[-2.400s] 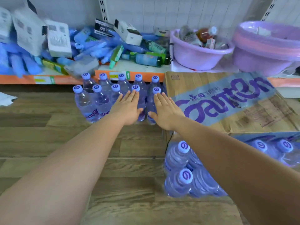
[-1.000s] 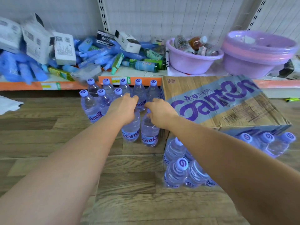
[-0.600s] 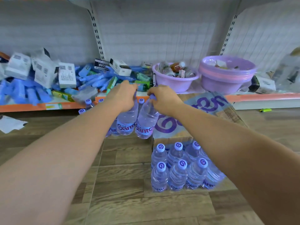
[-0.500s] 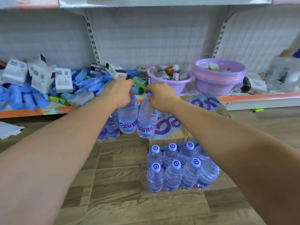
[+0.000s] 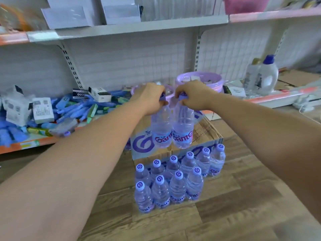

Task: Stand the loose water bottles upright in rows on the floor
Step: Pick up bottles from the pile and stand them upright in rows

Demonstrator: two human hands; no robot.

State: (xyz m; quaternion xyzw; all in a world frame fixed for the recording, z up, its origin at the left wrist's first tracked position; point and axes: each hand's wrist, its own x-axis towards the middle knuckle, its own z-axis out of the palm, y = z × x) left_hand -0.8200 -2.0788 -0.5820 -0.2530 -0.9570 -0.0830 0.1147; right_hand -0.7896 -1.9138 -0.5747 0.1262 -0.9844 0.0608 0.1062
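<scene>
Clear ribbed plastic under purple caps: we hold two bottles by their tops, hanging over the carton [image 5: 205, 133]. Our left hand [image 5: 151, 98] curls round the cap of the left bottle [image 5: 161, 129], and our right hand [image 5: 192, 96] pinches the cap of the right bottle [image 5: 183, 131]. Both hang upright, long axes vertical, side by side. The blur keeps us from saying whether their walls touch.

The rows [image 5: 173, 181] stand on the floor [image 5: 234, 206] just in front of the carton, so they are below our hands and nearer to us. The row against the carton looks longer. The one farther from it stops short toward the carton's right corner, and our right hand is nearer that gap. We judge the move goes down and toward us.

The carton is brown corrugated board with purple print, and the floor is wood-grain plank.
</scene>
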